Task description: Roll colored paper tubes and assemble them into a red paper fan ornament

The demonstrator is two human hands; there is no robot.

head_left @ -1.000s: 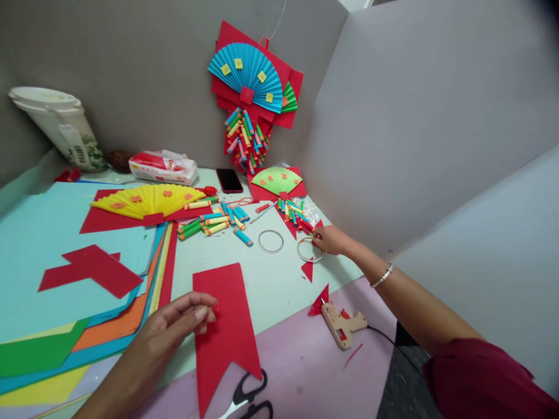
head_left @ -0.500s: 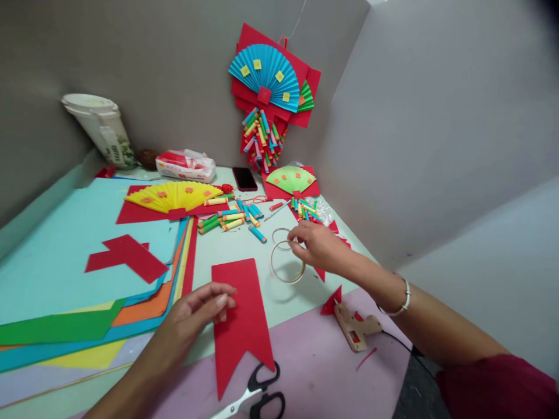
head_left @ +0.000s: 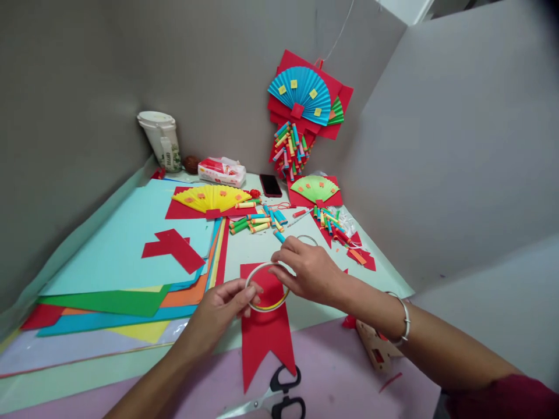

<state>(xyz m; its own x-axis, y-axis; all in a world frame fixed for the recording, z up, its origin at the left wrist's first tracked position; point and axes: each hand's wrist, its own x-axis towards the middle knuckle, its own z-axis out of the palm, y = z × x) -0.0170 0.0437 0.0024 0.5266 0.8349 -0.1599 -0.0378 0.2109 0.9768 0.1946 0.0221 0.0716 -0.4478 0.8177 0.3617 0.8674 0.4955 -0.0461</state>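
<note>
A thin, narrow tape roll (head_left: 274, 306), white with a yellow part, is held between both hands above a red paper strip (head_left: 267, 334) with a notched lower end. My left hand (head_left: 222, 305) pinches its left side between thumb and fingers. At the upper right of the roll, my right hand (head_left: 305, 269) grips the rim with bent fingers. Another thin ring (head_left: 309, 238) lies on the table behind my right hand, partly hidden. Black-handled scissors (head_left: 286, 386) lie by the strip's lower end. My right forearm partly covers a glue gun (head_left: 371, 348).
Coloured paper sheets (head_left: 105, 250) are stacked at left. Behind are a yellow paper fan (head_left: 212, 199), small paper rolls (head_left: 262, 220), a phone (head_left: 271, 185), a tissue pack (head_left: 222, 171) and a cup (head_left: 161, 142). A fan decoration (head_left: 301, 96) hangs at the wall.
My right hand has brought the tape roll left, from above the table to over the red strip. My left hand has taken hold of the roll too. The view has shifted left.
</note>
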